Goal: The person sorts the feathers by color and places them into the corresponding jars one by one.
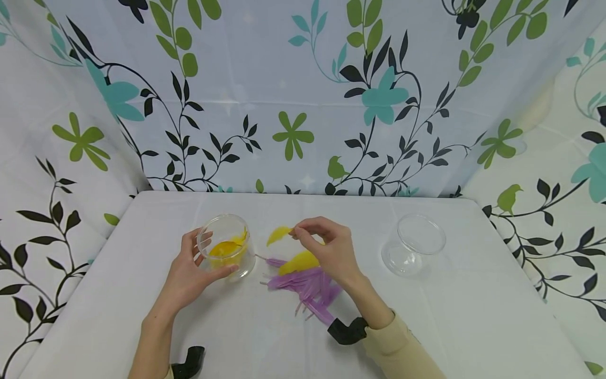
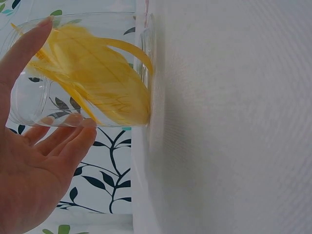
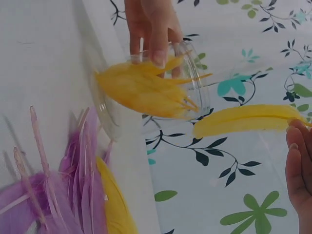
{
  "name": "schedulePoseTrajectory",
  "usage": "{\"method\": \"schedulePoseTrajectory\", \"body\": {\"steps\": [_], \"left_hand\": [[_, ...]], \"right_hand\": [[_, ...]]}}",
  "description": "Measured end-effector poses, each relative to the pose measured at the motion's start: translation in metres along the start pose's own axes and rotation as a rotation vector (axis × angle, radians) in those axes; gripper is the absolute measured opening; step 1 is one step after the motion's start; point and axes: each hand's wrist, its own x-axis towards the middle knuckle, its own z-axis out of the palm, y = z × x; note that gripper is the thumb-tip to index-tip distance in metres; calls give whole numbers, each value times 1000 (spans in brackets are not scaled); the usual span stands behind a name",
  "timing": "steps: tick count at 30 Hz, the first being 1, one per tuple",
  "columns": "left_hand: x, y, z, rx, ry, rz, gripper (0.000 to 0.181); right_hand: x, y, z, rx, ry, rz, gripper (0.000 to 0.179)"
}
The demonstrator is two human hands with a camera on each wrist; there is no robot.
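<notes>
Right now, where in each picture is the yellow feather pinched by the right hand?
Head: the pinched feather is slightly below and left of centre.
Left wrist: not in it.
Right wrist: the pinched feather is right of centre, about mid-height.
Shared landmark: the clear jar holding yellow feathers.

No text, label, brand, number or sign can be read on anything in the three camera views.

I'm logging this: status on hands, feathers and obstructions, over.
Left hand gripping jar, yellow feathers inside. Right hand pinching single feather, outside jar. Nothing seen between feather and jar.
</notes>
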Motion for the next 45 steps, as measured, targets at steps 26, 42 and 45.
{"method": "schedulePoseTrajectory", "body": {"steps": [26, 42, 45], "left_hand": [[1, -2, 1, -15, 7, 32, 112], [0, -5, 1, -16, 3, 41, 113], [-1, -5, 1, -21, 0, 37, 113]], "right_hand": [[-2, -3, 31, 166, -55, 79, 16], [8, 6, 59, 18, -78, 282, 17], [9, 7, 65, -43, -82, 280, 16]]}}
